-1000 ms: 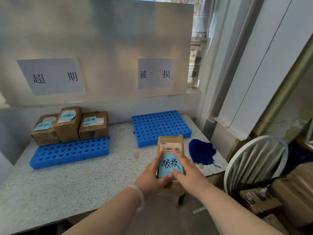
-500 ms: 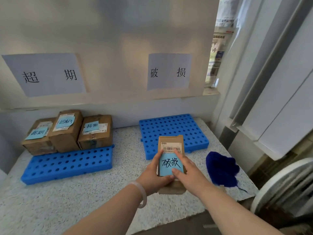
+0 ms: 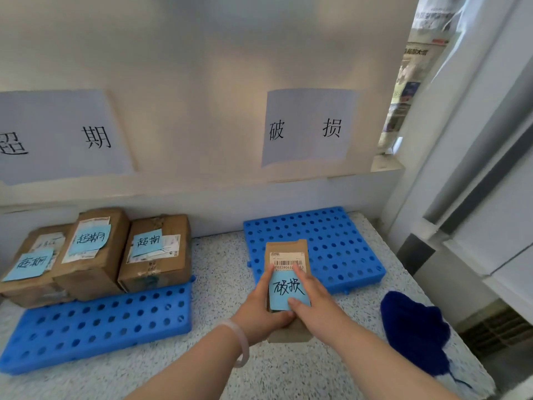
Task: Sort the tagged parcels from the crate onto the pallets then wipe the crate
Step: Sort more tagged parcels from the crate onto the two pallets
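I hold a small brown cardboard parcel (image 3: 286, 249) upright above the speckled table (image 3: 225, 278), just in front of the right blue pallet (image 3: 326, 241). A blue tag reading 破损 (image 3: 285, 288) is stuck on its face below a barcode label. My left hand (image 3: 261, 308) grips its left side and lower edge; my right hand (image 3: 313, 301) holds its right side with fingers over the tag. On the left blue pallet (image 3: 98, 324) stand three brown parcels (image 3: 155, 252) with blue tags. The crate is out of view.
A dark blue cloth (image 3: 415, 330) lies at the table's right edge. Paper signs on the wall read 超期 (image 3: 57, 137) above the left pallet and 破损 (image 3: 305, 128) above the right one. A white door frame (image 3: 461, 168) bounds the right side.
I have stepped closer to the table; the parcel in both hands has moved forward over the table toward the right pallet. The chair at the right has left the view.
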